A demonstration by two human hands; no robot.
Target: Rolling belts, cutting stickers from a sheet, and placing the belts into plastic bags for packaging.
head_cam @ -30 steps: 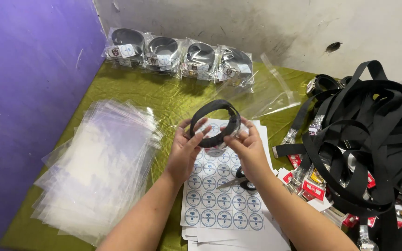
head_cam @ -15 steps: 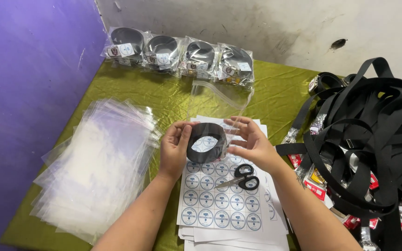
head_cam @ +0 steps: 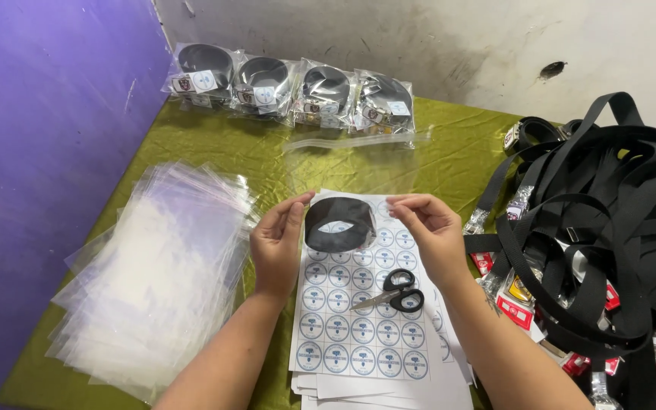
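- Left hand (head_cam: 277, 244): thumb and fingertips close lightly on the left edge of the coiled black strap (head_cam: 339, 225), palm turned inward toward it. The grip looks like a steadying hold that keeps the coil from springing open.
- Right hand (head_cam: 428, 231): fingers are curled and drawn together just beside the right edge of the coil; whether they actually touch the strap cannot be told from this angle.
- Coiled black strap: wound into a ring, held on edge between the two hands, just above the top rows of the sticker sheet (head_cam: 360, 326).
- Sticker sheet: a white sheet of round labels on top of a stack of like sheets, directly under the hands, so labels sit within easy reach of the coil.
- Scissors (head_cam: 395, 291): black-handled, lying flat on the sheet near the right wrist, blades pointing left.
- Stack of clear bags (head_cam: 153, 277): fanned out to the left, well apart from the hands, overhanging the table edge at lower left.
- Single clear bag (head_cam: 358, 156): lies flat on the green tablecloth (head_cam: 206, 148) beyond the coil.
- Bagged straps (head_cam: 290, 91): four packed units lined against the back wall, clear of the working area.
- Loose strap pile (head_cam: 609, 228): crowds the right side; free room remains mainly ahead of the hands.
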